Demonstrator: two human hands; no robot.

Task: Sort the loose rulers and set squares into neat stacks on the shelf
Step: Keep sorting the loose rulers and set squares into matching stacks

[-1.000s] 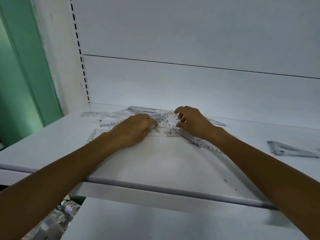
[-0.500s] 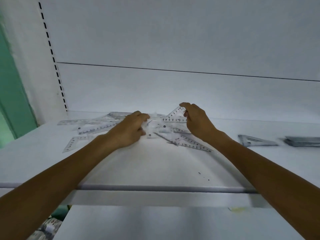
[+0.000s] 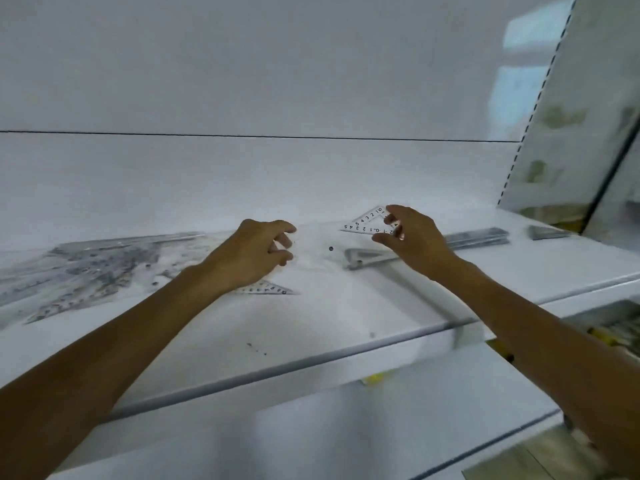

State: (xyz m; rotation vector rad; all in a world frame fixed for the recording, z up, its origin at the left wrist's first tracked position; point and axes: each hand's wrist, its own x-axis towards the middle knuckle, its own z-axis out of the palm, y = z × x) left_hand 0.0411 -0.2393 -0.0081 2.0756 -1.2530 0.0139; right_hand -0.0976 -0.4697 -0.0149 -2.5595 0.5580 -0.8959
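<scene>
Above shelf [image 3: 329, 306], set square [image 3: 364, 222] between hands [image 3: 250, 255] [image 3: 417, 244]

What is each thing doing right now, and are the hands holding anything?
right hand, pinches the small set square.
small set square, held up, tilted.
left hand, loosely curled, empty.
loose pile, scattered flat, unsorted.
set square stack, flat on the shelf.
ruler stack, flat on the shelf.
</scene>
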